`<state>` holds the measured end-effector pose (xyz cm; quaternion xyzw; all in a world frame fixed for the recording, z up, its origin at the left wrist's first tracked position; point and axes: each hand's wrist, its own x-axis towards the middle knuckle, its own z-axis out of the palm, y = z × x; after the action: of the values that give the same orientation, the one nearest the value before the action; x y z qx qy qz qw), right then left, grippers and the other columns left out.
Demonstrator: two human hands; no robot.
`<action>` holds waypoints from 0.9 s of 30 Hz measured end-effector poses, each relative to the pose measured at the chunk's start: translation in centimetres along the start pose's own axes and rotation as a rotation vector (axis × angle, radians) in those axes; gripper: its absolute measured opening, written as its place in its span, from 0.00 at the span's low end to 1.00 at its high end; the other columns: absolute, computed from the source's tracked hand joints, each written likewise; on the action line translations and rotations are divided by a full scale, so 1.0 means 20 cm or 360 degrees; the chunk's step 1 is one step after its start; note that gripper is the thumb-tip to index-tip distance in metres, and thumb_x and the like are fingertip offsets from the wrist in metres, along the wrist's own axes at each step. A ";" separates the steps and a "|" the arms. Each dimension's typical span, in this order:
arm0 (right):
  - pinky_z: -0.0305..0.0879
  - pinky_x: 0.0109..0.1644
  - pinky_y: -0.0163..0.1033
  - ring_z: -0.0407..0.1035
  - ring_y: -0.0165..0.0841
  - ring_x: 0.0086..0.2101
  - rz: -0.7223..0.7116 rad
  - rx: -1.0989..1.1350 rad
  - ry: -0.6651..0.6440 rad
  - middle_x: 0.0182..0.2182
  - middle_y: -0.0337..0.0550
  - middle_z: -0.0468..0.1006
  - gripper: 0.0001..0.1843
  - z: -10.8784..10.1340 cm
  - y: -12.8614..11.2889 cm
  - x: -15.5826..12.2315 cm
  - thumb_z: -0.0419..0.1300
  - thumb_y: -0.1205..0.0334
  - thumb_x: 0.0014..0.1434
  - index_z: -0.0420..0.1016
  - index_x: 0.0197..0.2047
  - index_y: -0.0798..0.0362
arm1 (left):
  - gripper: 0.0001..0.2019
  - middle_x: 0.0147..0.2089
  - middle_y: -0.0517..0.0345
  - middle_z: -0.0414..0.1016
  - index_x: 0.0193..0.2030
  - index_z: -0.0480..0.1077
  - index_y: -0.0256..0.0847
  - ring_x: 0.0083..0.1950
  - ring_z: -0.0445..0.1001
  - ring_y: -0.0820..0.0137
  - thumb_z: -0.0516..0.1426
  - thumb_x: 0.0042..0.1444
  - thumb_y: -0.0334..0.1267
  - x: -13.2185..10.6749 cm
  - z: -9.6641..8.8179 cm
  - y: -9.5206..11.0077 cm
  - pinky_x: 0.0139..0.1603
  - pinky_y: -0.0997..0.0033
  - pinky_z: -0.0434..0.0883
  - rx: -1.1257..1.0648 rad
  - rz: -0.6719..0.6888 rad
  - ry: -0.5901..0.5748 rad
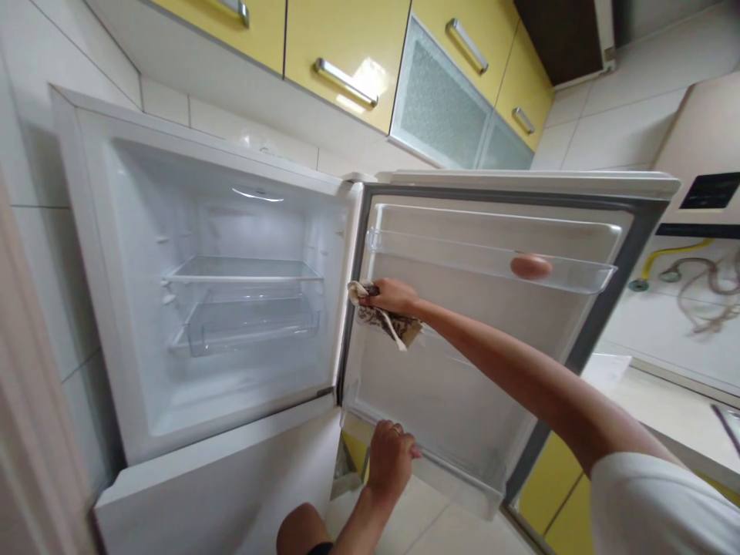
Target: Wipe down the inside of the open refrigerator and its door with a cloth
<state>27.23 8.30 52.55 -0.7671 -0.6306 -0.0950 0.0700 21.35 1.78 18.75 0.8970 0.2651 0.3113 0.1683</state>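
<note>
In my right hand [396,297] is a bunched, patterned cloth [393,324], pressed to the inner face of the fridge door [462,347] near its hinge side. Part of the cloth hangs loose below the fingers. Lower down, my left hand [391,459] is closed at the rim of the bottom door shelf [456,470]; its grip is partly hidden. A brown egg [530,266] sits toward the right end of the clear upper door shelf [451,250]. The door stands wide open, to the right of the fridge compartment [243,231].
Inside the compartment are a glass shelf [248,268] and a clear drawer [254,320]. Yellow cabinets [347,46] with metal handles hang overhead. A counter [682,408] and hoses [687,270] are at the right. My knee [301,528] is below the door.
</note>
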 end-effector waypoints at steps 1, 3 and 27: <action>0.65 0.40 0.38 0.77 0.44 0.44 -0.0002 -0.0013 0.0013 0.46 0.51 0.82 0.32 0.01 0.00 0.00 0.56 0.33 0.61 0.80 0.50 0.51 | 0.05 0.35 0.53 0.79 0.30 0.81 0.44 0.46 0.75 0.60 0.65 0.57 0.34 0.00 0.00 0.00 0.49 0.60 0.66 -0.0014 0.0005 0.0022; 0.66 0.41 0.39 0.77 0.44 0.44 -0.0053 -0.0132 0.0074 0.47 0.52 0.82 0.31 0.02 0.01 -0.01 0.53 0.33 0.63 0.79 0.51 0.50 | 0.05 0.35 0.54 0.79 0.29 0.81 0.43 0.46 0.75 0.61 0.65 0.56 0.34 -0.01 0.01 -0.01 0.49 0.60 0.66 -0.0036 0.0019 0.0053; 0.60 0.35 0.38 0.71 0.42 0.48 -0.0215 -0.1156 0.0124 0.50 0.53 0.75 0.19 -0.13 0.39 -0.55 0.45 0.65 0.72 0.76 0.52 0.51 | 0.10 0.36 0.54 0.81 0.30 0.80 0.43 0.47 0.76 0.61 0.60 0.59 0.28 0.01 -0.04 -0.01 0.54 0.58 0.67 -0.0072 0.0078 0.0017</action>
<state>32.57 -4.33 52.68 -0.6944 -0.6018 -0.3461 -0.1892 20.77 2.14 19.33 0.8975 0.2369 0.3258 0.1794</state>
